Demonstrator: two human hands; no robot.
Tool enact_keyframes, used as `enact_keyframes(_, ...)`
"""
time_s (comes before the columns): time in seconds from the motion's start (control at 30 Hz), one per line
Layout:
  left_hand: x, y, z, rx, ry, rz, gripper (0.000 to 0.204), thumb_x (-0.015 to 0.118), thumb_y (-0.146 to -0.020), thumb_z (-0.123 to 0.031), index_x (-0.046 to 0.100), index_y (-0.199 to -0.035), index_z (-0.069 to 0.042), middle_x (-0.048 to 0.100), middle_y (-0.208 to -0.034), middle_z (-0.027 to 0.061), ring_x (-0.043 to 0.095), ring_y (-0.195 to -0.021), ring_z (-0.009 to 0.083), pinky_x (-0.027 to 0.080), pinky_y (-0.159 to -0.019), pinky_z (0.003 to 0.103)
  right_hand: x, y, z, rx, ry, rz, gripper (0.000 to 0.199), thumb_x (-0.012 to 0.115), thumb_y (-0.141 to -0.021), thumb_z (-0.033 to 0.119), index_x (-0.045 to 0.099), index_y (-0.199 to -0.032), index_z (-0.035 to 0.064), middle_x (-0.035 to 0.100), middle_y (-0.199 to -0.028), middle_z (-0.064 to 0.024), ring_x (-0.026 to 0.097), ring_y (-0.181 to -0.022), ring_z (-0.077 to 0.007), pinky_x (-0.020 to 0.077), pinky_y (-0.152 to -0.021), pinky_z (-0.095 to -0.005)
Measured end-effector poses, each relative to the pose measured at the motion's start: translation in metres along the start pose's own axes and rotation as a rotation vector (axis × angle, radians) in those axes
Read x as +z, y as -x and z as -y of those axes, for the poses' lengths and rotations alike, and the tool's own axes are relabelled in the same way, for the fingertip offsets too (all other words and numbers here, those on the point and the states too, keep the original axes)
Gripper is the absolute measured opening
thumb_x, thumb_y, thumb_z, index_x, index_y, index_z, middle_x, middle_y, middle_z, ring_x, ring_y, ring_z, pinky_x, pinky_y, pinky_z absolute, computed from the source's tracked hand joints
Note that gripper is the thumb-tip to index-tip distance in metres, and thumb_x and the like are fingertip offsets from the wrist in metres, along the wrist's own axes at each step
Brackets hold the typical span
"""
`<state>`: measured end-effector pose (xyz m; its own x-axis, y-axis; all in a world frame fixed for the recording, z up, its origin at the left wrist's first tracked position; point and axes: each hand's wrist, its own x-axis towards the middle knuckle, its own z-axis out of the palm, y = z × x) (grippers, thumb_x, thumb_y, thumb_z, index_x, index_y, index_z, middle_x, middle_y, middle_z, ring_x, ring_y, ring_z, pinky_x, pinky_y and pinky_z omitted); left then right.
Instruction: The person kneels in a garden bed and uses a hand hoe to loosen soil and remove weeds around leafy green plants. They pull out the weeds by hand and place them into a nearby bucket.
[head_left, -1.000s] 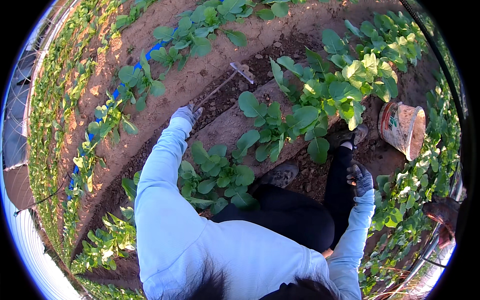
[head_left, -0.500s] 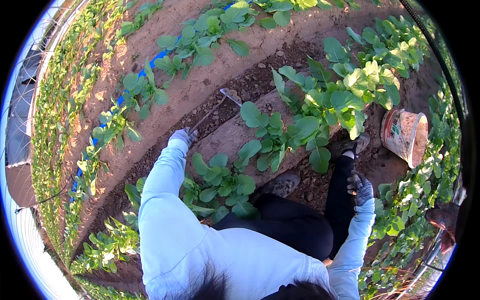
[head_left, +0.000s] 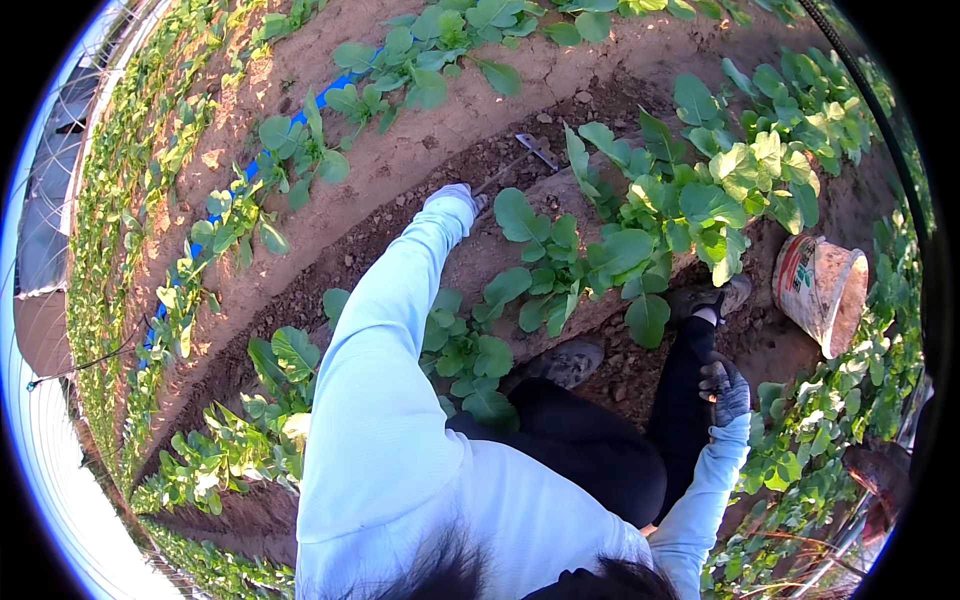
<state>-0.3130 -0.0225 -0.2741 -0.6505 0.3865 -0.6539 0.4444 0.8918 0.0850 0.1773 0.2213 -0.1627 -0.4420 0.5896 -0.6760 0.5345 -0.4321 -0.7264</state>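
Note:
My left hand (head_left: 458, 203), in a pale glove, is closed round the thin handle of a small hand hoe (head_left: 538, 151). The hoe's flat metal blade is over the loose soil of the furrow, close to the leaves of a leafy green plant (head_left: 620, 250). My right hand (head_left: 726, 390), in a dirty grey glove, is beside my lower leg with its fingers curled. What it holds, if anything, is hidden. More leafy plants (head_left: 465, 355) grow on the ridge below my left forearm.
A dirt-smeared white bucket (head_left: 820, 290) leans at the right, beyond my shoe (head_left: 712, 296). A blue strip (head_left: 310, 105) runs along the neighbouring plant row at the upper left. A dark cable (head_left: 880, 110) curves down the right side. Dense greenery lines both sides.
My left hand has reached farther up and right along the furrow, carrying the hoe with it. The right hand has shifted only slightly, still curled.

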Motion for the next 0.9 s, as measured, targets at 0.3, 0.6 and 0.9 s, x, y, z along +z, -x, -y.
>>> enact_keyframes(0.3, 0.001, 0.113, 0.075, -0.016, 0.150, -0.115, 0.057, 0.040, -0.085, -0.052, 0.049, -0.114, -0.004, 0.061, -0.098, 0.0166, 0.058, -0.095, 0.0310, 0.045, -0.081, 0.040, 0.016, 0.006, 0.003, -0.125, 0.080, -0.048, 0.032, 0.052, -0.089, 0.024, 0.052, -0.115, 0.0047, 0.059, -0.086, -0.0065, 0.051, -0.060, -0.0069, 0.0407, -0.047, -0.0188)
enact_keyframes(0.6, -0.011, 0.236, 0.129, 0.116, 0.639, -0.292, 0.051, 0.048, -0.084, -0.049, 0.055, -0.107, -0.003, 0.060, -0.091, 0.0213, 0.056, -0.087, 0.0375, 0.043, -0.075, 0.040, 0.042, 0.068, -0.003, -0.455, -0.319, -0.117, 0.038, 0.053, -0.088, 0.029, 0.051, -0.118, 0.0059, 0.060, -0.098, -0.0055, 0.056, -0.075, -0.0118, 0.0472, -0.067, -0.0245)
enact_keyframes(0.9, -0.004, 0.275, 0.166, 0.030, 1.391, -0.191, 0.030, 0.054, -0.083, -0.041, 0.051, -0.093, -0.013, 0.044, -0.055, -0.0016, 0.038, -0.035, 0.0096, 0.041, -0.033, 0.029, 0.055, 0.210, 0.023, -0.666, -0.365, -0.275, 0.037, 0.051, -0.088, 0.025, 0.050, -0.118, 0.0034, 0.059, -0.101, -0.0075, 0.056, -0.081, -0.0167, 0.0473, -0.074, -0.0320)
